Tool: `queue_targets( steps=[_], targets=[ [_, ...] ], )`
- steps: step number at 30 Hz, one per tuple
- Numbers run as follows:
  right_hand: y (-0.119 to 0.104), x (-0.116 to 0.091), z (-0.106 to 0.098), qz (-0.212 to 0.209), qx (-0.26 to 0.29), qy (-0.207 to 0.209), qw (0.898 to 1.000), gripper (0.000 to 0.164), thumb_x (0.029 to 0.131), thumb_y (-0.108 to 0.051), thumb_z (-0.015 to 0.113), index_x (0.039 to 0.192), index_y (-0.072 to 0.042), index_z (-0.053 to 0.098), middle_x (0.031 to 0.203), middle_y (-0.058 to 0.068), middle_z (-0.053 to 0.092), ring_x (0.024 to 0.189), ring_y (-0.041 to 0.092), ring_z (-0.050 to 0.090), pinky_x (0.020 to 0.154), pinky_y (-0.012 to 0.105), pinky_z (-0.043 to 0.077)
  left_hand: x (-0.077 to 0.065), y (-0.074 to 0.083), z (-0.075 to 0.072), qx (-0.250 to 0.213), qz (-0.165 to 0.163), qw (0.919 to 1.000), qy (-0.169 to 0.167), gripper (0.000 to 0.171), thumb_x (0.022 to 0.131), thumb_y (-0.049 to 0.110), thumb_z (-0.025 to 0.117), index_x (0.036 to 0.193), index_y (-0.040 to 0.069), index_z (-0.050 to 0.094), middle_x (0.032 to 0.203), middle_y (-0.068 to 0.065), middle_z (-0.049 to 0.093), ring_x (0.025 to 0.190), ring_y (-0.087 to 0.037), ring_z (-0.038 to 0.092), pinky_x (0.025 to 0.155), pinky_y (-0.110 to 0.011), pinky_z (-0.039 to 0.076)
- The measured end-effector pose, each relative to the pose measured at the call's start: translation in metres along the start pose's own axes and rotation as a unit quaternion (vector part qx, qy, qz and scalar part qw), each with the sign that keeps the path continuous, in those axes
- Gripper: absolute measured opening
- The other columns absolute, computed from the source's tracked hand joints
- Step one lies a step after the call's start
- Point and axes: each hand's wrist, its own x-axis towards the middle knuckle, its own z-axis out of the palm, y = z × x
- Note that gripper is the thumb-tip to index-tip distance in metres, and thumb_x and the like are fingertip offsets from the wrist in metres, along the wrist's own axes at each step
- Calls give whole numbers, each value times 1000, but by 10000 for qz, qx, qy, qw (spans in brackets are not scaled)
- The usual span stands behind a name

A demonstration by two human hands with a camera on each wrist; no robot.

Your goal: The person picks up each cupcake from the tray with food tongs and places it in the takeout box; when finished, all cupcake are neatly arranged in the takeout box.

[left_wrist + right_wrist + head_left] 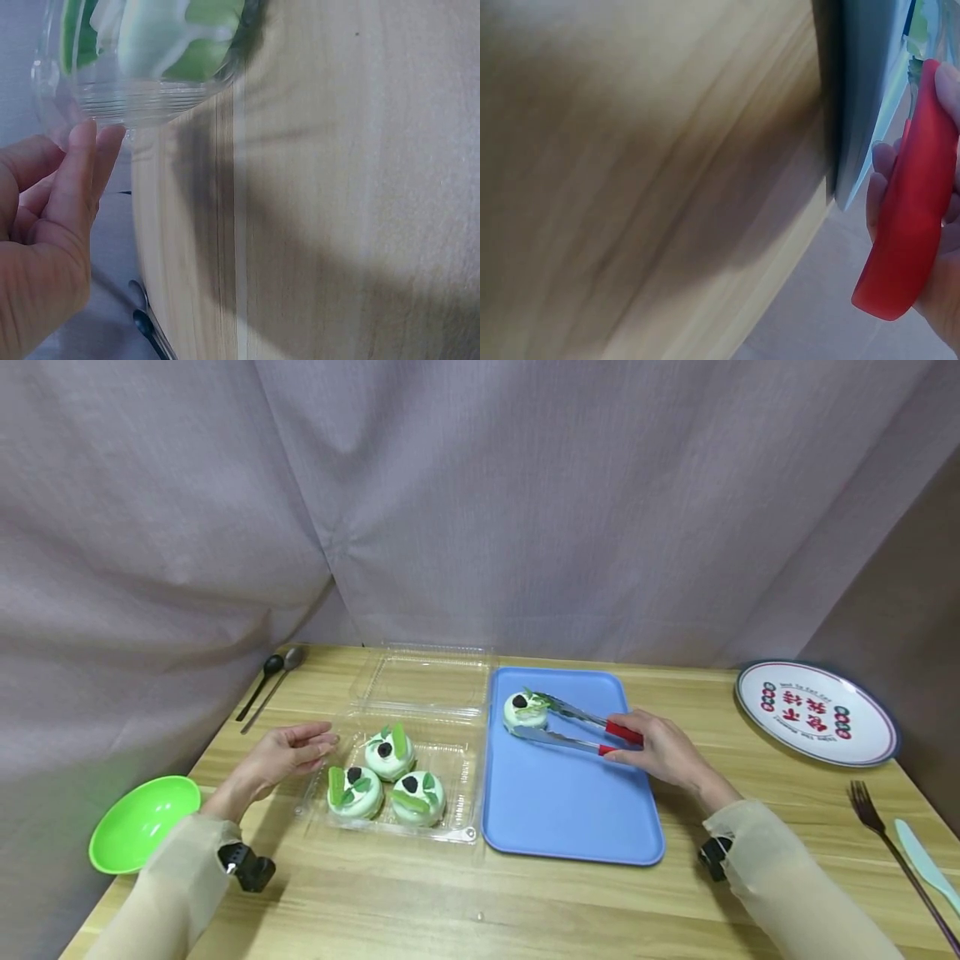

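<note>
On the blue tray point(573, 802) sits a pale green cream cake point(523, 717) topped with a dark berry and leaves. My right hand point(663, 747) grips the red handles of metal tongs point(566, 741), whose two arms reach to either side of that cake. In the right wrist view, fingers curl about a red handle point(907, 217). Three similar cakes point(390, 753) stand in a clear hinged plastic container point(459, 777), its lid folded back. At the container's left edge is my left hand point(281, 760), fingers fairly straight, with fingertips point(84, 135) against the clear wall.
A green bowl point(142, 822) stands at the left table edge, and two spoons point(272, 681) lie behind it. To the right are a white printed plate point(817, 714), a dark fork point(870, 810) and a mint knife point(926, 860). A grey curtain point(525, 510) hangs behind the table.
</note>
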Motion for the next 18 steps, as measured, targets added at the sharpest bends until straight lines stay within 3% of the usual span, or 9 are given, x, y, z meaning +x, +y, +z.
queue_targets(
  steps=[8, 12, 18],
  targets=[
    [-7, -12, -9, -176, 1, 457, 9988, 55, 76, -19, 84, 123, 2, 64, 107, 19, 69, 80, 24, 55, 60, 20, 43, 0, 1, -1, 61, -24, 10000, -7, 59, 98, 1, 51, 147, -15, 22, 146, -35, 38, 95, 9, 62, 88, -14, 57],
    [-27, -11, -12, -517, 73, 592, 9969, 54, 74, -18, 85, 122, -2, 66, 101, 14, 71, 80, 22, 57, 61, 20, 45, -2, 1, -3, 68, -27, 10000, -29, 59, 98, 1, 51, 147, -15, 22, 147, -36, 36, 97, 8, 62, 89, -16, 57],
    [-64, -1, -4, -746, 295, 163, 9966, 56, 75, -19, 85, 125, -7, 65, 107, 10, 70, 91, 22, 61, 71, 29, 52, -1, 2, 0, 32, -56, 10000, -16, 60, 98, 1, 52, 147, -15, 21, 147, -36, 36, 97, 8, 62, 89, -15, 57]
  ],
)
